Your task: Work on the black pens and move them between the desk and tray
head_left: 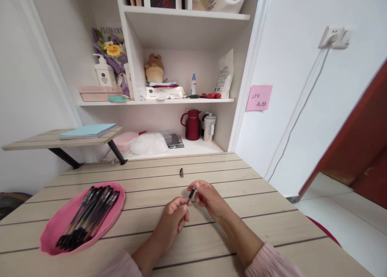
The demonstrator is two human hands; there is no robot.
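Between my two hands is a pen [191, 195] with a black grip, held at a slant over the table. My left hand [174, 216] pinches its lower end. At the upper end, the thumb and fingers of my right hand [209, 197] close on the pen's tip; the tip itself is hidden by them. A small black pen cap [181, 172] lies on the wooden table [248, 236], just beyond my hands. To the left, a pink tray [114, 216] holds several black pens [90, 214] side by side.
A small raised wooden shelf [30, 140] on black legs carries a blue notebook [87, 131] at the back left. Behind the table, a white shelf unit [187, 15] holds a dark red jug [192, 125], a cup [209, 127] and a white plastic bag [148, 143].
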